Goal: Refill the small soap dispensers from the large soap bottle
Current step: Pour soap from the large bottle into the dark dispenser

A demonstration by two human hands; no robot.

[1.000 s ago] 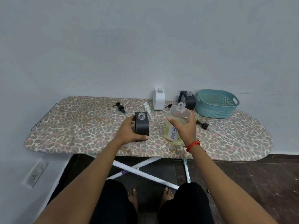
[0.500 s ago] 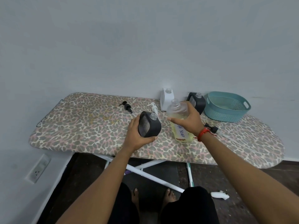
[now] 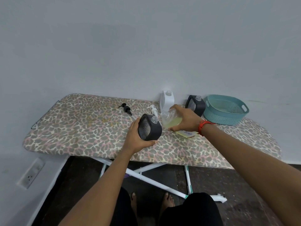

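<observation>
The left hand (image 3: 136, 139) grips the black dispenser (image 3: 150, 128) from its left and under side, thumb beneath, fingers curled behind. The dispenser is tilted, with its open neck (image 3: 154, 119) facing up and to the right. Whether its base touches the board (image 3: 81, 128) cannot be told.

The right hand (image 3: 184, 119) is wrapped over the bottle (image 3: 171, 119) and grips the body from above, wrist bent downward.

Key relation: the bottle lies immediately right of the black dispenser. Its long axis is near horizontal and runs right to left, mouth (image 3: 163, 115) leading and label (image 3: 187, 133) end trailing under the wrist. The mouth is just beside the dispenser's neck, slightly above and right of it; contact cannot be confirmed. Yellow-green soap (image 3: 173, 124) pools along the bottle's low side. No stream is visible.

Judgement: the pour is about to start. The next move calls for setting the mouth directly over the neck, then tipping the bottle further. The right hand does the moving and the left hand steadies. Both openings are narrow, so misalignment risks a spill onto the board.

Behind the black dispenser lies the white pump (image 3: 154, 110), and behind-left of it the black pump (image 3: 127, 109). Behind-right stand the white dispenser (image 3: 167, 100) and the far black dispenser (image 3: 195, 105), both upright and uncapped. Farthest right of it sits the basket (image 3: 219, 119).
</observation>
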